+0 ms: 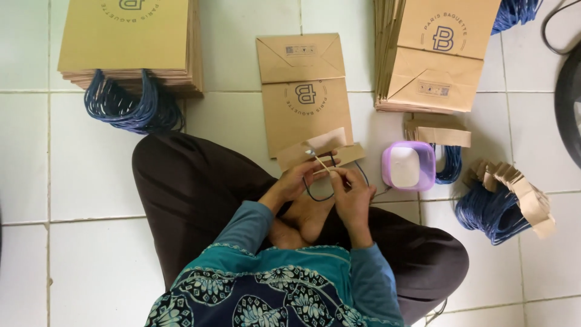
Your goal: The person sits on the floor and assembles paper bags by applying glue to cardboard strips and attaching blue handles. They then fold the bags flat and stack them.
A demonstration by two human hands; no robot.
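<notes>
A brown paper strip with a blue cord loop lies at centre, pinched by the left hand; the right hand pinches a thin stick, seemingly gluing. At three o'clock sits a purple glue tub; at twelve, a flat bag.

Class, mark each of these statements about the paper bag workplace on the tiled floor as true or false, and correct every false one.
1. The small purple tub with white contents stands beside the right hand. True.
2. The flat brown paper bag before the person lies on a wooden table. False: it lies on the white tiled floor.
3. The left hand touches a brown paper strip. True.
4. The cord handles of the left bag stack are red. False: they are blue.
</notes>
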